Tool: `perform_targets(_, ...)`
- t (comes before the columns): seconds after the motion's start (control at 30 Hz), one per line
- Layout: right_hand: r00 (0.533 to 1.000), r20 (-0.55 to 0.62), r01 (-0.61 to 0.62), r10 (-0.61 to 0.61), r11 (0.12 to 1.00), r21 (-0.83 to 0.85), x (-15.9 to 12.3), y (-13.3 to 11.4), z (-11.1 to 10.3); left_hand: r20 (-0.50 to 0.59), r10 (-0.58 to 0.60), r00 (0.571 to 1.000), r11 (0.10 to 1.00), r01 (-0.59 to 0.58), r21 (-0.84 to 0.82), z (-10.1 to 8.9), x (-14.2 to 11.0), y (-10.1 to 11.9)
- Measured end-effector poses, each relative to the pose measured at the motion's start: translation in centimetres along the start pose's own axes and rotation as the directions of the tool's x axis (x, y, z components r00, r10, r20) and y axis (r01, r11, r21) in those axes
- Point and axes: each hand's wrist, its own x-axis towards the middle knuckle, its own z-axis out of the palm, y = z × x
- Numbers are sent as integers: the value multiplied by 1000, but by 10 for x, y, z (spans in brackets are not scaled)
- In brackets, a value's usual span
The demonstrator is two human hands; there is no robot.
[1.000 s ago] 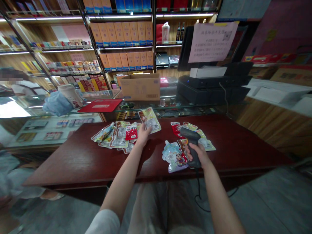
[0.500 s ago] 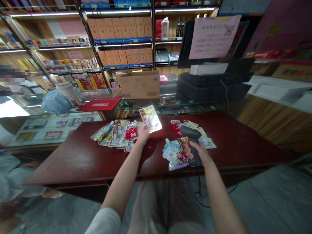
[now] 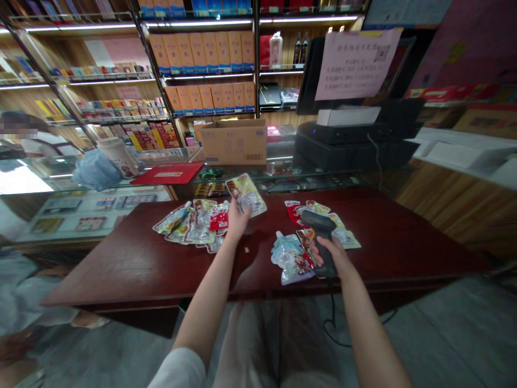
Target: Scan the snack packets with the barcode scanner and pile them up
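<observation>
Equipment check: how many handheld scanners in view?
1: the dark scanner in the right hand, over the right part of the desk. Any hidden behind other things can't be counted.

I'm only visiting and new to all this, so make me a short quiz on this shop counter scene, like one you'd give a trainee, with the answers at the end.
1. What does the person's right hand hold?
2. True or false: the left hand is empty.
3. What colour is the flat item lying to the picture-left of the cardboard box?
A) green
B) red
C) black

Key:
1. A dark handheld scanner.
2. False; it holds a flat packet.
3. B
</observation>
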Motion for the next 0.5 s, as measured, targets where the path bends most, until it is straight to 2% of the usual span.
perform_targets(0.07,1000,-5,7,-7,1000,1,3,4,-3,-85,17,996,991,-5,136,-9,2,7)
perform_targets(0.13,1000,-6,9,-9,1000,1,5,8,-6,-169,-30,985,935,88,342,-20,4,15)
perform_targets(0.2,1000,-3,7,-7,1000,4,5,10,-8,-242,-87,966,791,215,573,-29,4,22)
perform_targets(0.27,1000,1,5,-5,1000,10,5,10,-9,-273,-125,954,624,290,726,-35,3,26)
perform_targets(0.37,1000,6,0,0,1000,18,5,10,-9,-269,-151,951,471,309,826,-37,1,26)
perform_targets(0.5,1000,4,7,-7,1000,25,5,9,-8,-298,-134,945,379,327,866,-35,-2,24)
